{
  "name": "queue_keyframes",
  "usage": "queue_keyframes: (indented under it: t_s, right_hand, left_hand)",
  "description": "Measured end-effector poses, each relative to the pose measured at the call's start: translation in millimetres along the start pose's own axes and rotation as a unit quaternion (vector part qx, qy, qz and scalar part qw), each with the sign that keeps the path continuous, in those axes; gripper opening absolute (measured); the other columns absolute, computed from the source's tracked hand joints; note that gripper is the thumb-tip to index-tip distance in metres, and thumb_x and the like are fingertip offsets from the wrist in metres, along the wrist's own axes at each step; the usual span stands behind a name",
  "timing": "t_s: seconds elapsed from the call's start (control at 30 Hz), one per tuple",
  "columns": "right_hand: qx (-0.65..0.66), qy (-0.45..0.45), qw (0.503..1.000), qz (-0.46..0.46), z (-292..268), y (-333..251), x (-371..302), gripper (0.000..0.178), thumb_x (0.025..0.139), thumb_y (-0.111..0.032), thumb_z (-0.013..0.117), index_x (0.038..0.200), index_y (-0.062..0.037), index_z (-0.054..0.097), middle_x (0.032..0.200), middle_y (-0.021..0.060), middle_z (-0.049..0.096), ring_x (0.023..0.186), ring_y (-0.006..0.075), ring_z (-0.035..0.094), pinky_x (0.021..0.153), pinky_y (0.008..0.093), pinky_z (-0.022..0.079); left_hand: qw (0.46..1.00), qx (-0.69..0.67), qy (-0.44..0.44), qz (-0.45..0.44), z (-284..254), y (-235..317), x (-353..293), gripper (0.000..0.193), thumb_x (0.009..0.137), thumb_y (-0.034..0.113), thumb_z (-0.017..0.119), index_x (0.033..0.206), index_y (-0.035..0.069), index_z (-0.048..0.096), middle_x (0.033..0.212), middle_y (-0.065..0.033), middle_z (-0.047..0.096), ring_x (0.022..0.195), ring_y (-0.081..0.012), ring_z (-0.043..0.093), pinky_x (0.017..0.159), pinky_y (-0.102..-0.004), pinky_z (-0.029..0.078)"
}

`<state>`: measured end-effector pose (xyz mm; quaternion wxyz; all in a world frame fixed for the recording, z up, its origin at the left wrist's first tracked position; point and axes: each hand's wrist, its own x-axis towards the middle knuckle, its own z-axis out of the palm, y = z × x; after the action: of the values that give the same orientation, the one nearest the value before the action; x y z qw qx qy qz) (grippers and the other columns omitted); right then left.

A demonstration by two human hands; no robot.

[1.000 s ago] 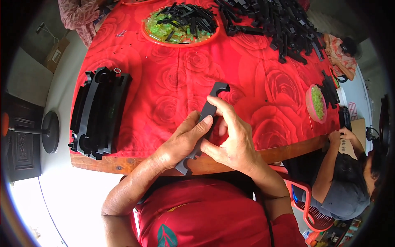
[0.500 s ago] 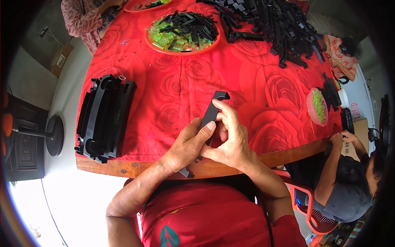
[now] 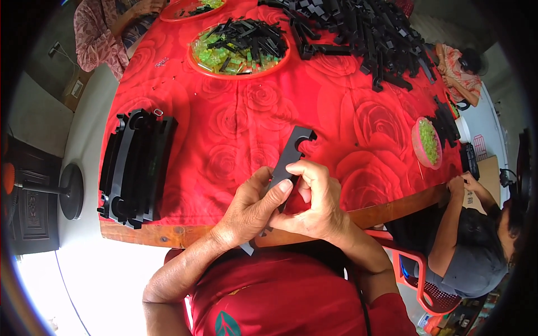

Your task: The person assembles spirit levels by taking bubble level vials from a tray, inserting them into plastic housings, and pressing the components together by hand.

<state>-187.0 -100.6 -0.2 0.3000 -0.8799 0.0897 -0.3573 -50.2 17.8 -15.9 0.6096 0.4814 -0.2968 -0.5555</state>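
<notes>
A long black plastic part [image 3: 288, 155] with a round notch at its far end is held between both hands, tilted over the table's near edge. My left hand [image 3: 253, 204] wraps round its middle, thumb lying on top. My right hand [image 3: 315, 197] pinches its right side with the fingers curled; what the fingertips press on is partly hidden. The near end of the part shows below my left wrist. To the left lies a row of similar black parts [image 3: 134, 168] set side by side, with a small pale ring [image 3: 158, 112] at its far end.
A large heap of black parts [image 3: 358, 39] covers the far right. Beyond my hands stands an orange-rimmed tray [image 3: 246, 77] of yellow-green and black pieces; a pink bowl [image 3: 419, 147] of green bits is at right. Other people sit round the red-covered table [image 3: 224, 112].
The black part has turned so its broad face and round notch show more. My right fingers have slid nearer along it. The whole view has shifted slightly.
</notes>
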Motion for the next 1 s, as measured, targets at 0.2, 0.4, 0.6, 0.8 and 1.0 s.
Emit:
queue_keyframes:
  t_s: [0.2, 0.4, 0.6, 0.8, 1.0]
  right_hand:
    - [0.02, -0.021, 1.0, -0.003, -5.6, -14.9, 1.0, 0.087, 0.061, -0.016, 0.097, 0.136, -0.0062, 0.054, 0.11, 0.0116, 0.071, 0.08, 0.0255, 0.075, 0.068, 0.0387, 0.061]
    - [0.128, -0.025, 0.99, 0.054, 14.9, -2.1, -6.2, 0.103, 0.066, -0.006, 0.09, 0.156, -0.003, 0.04, 0.116, 0.0156, 0.07, 0.076, 0.0227, 0.073, 0.067, 0.0356, 0.061]
    - [0.077, -0.056, 0.994, 0.049, 13.1, -0.3, -1.2, 0.1, 0.064, -0.008, 0.091, 0.152, -0.0042, 0.044, 0.115, 0.0134, 0.07, 0.07, 0.0224, 0.072, 0.063, 0.0356, 0.06]
    - [0.044, -0.029, 0.999, 0.001, 8.5, -6.6, 2.1, 0.091, 0.061, -0.012, 0.094, 0.142, -0.0072, 0.052, 0.113, 0.0099, 0.07, 0.067, 0.0189, 0.071, 0.061, 0.0354, 0.059]
    - [0.01, -0.015, 0.999, -0.028, 0.2, -15.6, 1.2, 0.085, 0.062, -0.013, 0.094, 0.137, -0.0087, 0.054, 0.108, 0.0069, 0.069, 0.065, 0.017, 0.07, 0.059, 0.034, 0.057]
  left_hand:
    - [0.999, -0.038, -0.009, 0.035, 8.2, 12.0, -4.4, 0.045, 0.112, 0.043, 0.059, 0.13, 0.002, 0.054, 0.098, -0.0006, 0.062, 0.087, -0.0054, 0.055, 0.075, -0.0223, 0.047]
    - [1.0, -0.025, -0.004, 0.014, -2.1, 5.1, 0.2, 0.045, 0.113, 0.046, 0.053, 0.126, 0.004, 0.059, 0.096, 0.0011, 0.062, 0.083, -0.0057, 0.055, 0.071, -0.0219, 0.045]
    - [1.0, -0.019, -0.004, 0.005, -4.9, 3.4, 4.7, 0.051, 0.112, 0.054, 0.053, 0.121, 0.004, 0.062, 0.091, 0.0019, 0.062, 0.084, -0.0058, 0.057, 0.073, -0.023, 0.048]
    - [0.998, -0.052, -0.019, 0.005, -4.0, 6.3, 3.0, 0.038, 0.113, 0.041, 0.057, 0.119, 0.004, 0.061, 0.092, 0.0023, 0.066, 0.078, -0.0015, 0.055, 0.066, -0.0208, 0.046]
    - [0.996, -0.082, -0.023, 0.025, 1.6, 1.2, -0.6, 0.039, 0.112, 0.039, 0.06, 0.121, 0.001, 0.06, 0.089, 0.0028, 0.061, 0.076, -0.0022, 0.054, 0.064, -0.0208, 0.046]
